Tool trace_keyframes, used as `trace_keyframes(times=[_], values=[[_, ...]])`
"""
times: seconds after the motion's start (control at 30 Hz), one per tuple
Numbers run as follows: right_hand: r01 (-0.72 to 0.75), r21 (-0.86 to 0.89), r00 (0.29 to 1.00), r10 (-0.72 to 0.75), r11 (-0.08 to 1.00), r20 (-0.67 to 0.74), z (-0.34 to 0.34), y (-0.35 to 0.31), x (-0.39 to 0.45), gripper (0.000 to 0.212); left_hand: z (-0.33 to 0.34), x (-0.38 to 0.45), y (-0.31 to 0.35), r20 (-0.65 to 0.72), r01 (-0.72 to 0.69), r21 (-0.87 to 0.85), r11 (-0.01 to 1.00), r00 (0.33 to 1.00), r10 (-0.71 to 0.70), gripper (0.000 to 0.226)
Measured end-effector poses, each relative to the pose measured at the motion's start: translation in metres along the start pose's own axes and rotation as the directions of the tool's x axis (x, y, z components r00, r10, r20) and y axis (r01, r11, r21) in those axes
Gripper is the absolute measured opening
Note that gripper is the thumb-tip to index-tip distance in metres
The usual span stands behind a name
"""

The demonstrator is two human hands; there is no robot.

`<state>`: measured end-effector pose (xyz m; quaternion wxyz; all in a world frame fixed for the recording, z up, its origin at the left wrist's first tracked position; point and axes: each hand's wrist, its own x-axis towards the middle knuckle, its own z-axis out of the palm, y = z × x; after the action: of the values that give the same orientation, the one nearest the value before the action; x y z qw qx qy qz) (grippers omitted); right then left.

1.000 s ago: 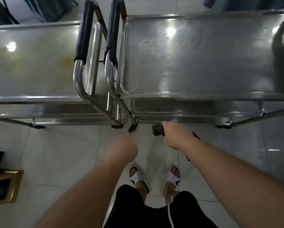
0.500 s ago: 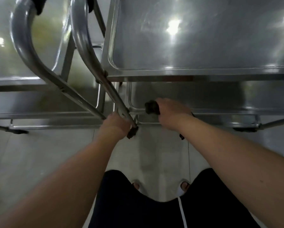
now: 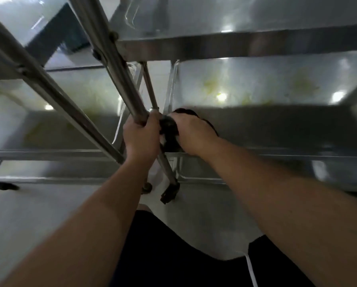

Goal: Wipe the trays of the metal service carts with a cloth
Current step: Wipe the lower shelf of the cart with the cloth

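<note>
Two metal service carts stand side by side, seen from low down. My left hand (image 3: 141, 135) grips the slanted metal leg (image 3: 119, 88) of the right cart just where it meets the lower tray. My right hand (image 3: 191, 133) holds a dark cloth (image 3: 169, 131) bunched in its fingers at the near left corner of the right cart's lower tray (image 3: 266, 88). That tray carries yellowish stains. The left cart's lower tray (image 3: 76, 100) is stained too. The right cart's top tray (image 3: 235, 44) hangs over the hands.
Slanted legs of the left cart (image 3: 49, 94) cross the view at upper left. Black caster wheels (image 3: 170, 192) sit on the pale tiled floor (image 3: 49, 208) below the hands. My knees in black shorts (image 3: 163, 255) fill the bottom middle.
The view has dropped from above the top trays to the level of the lower trays. My left hand took hold of the cart leg. My right hand brought the cloth onto the lower tray's corner.
</note>
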<state>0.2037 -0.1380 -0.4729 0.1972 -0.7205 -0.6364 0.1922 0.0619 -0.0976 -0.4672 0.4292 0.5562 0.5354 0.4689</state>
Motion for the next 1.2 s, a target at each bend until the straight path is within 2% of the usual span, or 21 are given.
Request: trace_keyframes(times=[0.03,0.1,0.13,0.2,0.3,0.4,0.57,0.63,0.73,0.83,0.9,0.97,1.07,1.2], values=[[-0.001,0.024,0.993,-0.002,1.000,0.117,0.011,0.003,0.004,0.056,0.002,0.002,-0.003,-0.018,-0.021,-0.007,1.000,1.000,0.021,0.024],[0.039,-0.046,0.932,-0.019,0.998,0.362,0.021,0.008,0.012,0.069,0.005,0.005,-0.007,-0.040,-0.052,0.001,0.999,0.998,0.052,0.032],[0.087,-0.082,0.899,-0.043,0.993,0.435,0.021,0.011,0.017,0.067,0.006,0.007,-0.008,-0.052,-0.065,0.003,0.998,0.996,0.065,0.036],[0.088,-0.019,0.887,-0.070,0.996,0.456,0.022,0.018,0.023,0.060,0.008,0.008,-0.010,-0.073,-0.084,0.005,0.996,0.994,0.084,0.033],[0.088,-0.158,0.948,-0.035,0.983,0.315,0.037,0.020,0.015,0.057,0.013,0.009,-0.012,-0.113,-0.095,-0.013,0.995,0.989,0.093,0.036],[0.001,-0.166,0.973,0.037,0.986,0.226,0.045,0.023,0.001,0.062,0.012,0.014,-0.014,-0.129,-0.106,-0.028,0.994,0.986,0.101,0.046],[-0.161,-0.311,0.984,0.178,0.936,0.025,-0.006,0.121,-0.040,0.064,0.013,0.013,-0.014,-0.115,-0.123,-0.052,0.991,0.986,0.117,0.051],[-0.301,-0.331,0.952,0.302,0.894,-0.049,-0.036,0.174,-0.064,0.064,0.014,0.012,-0.013,-0.123,-0.127,-0.051,0.991,0.985,0.120,0.051],[-0.553,-0.304,0.832,0.536,0.776,-0.146,-0.079,0.238,-0.099,0.067,0.017,0.011,-0.011,-0.122,-0.143,-0.049,0.988,0.983,0.136,0.051],[-0.711,-0.214,0.702,0.688,0.669,-0.182,-0.092,0.252,-0.109,0.071,0.018,0.009,-0.011,-0.129,-0.157,-0.082,0.984,0.981,0.146,0.052],[-0.741,-0.164,0.672,0.721,0.652,-0.169,-0.086,0.235,-0.094,0.071,0.019,0.010,-0.011,-0.135,-0.157,-0.101,0.982,0.981,0.143,0.052],[-0.720,-0.144,0.694,0.702,0.679,-0.158,-0.072,0.208,-0.070,0.070,0.019,0.011,-0.012,-0.134,-0.161,-0.103,0.982,0.980,0.146,0.052],[-0.629,-0.171,0.777,0.613,0.758,-0.142,-0.038,0.153,-0.018,0.068,0.018,0.010,-0.012,-0.144,-0.185,-0.079,0.980,0.974,0.173,0.050],[-0.399,-0.228,0.914,0.404,0.888,-0.025,0.018,0.061,0.049,0.068,0.019,0.011,-0.011,-0.151,-0.173,-0.100,0.980,0.976,0.157,0.050]])
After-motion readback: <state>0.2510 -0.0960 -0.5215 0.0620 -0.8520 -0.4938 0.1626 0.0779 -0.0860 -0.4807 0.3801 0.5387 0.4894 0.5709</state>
